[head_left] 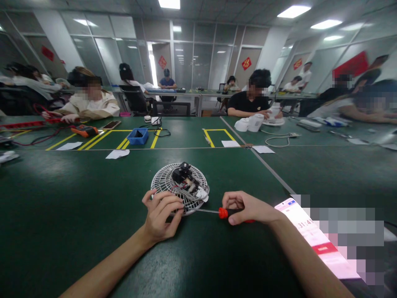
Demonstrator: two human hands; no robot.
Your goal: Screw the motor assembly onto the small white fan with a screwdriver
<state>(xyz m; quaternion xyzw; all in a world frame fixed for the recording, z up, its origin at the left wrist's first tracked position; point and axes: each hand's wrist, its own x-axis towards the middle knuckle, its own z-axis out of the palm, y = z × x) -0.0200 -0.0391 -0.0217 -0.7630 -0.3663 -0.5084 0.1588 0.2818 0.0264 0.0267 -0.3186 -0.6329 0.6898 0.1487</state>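
Note:
A white round fan grille lies flat on the green table, with a black motor and circuit part with wires on top of it. My left hand rests at the grille's near edge, fingers curled and pinching its rim. My right hand is closed round the red handle of a screwdriver. The screwdriver's metal shaft points left, its tip reaching the grille's near edge beside my left fingers.
A phone with a lit screen lies by my right forearm. Farther off lie a blue tray, paper slips, yellow floor-tape lines, an orange multimeter and cables. Other people sit working at the far side, one with white fan parts.

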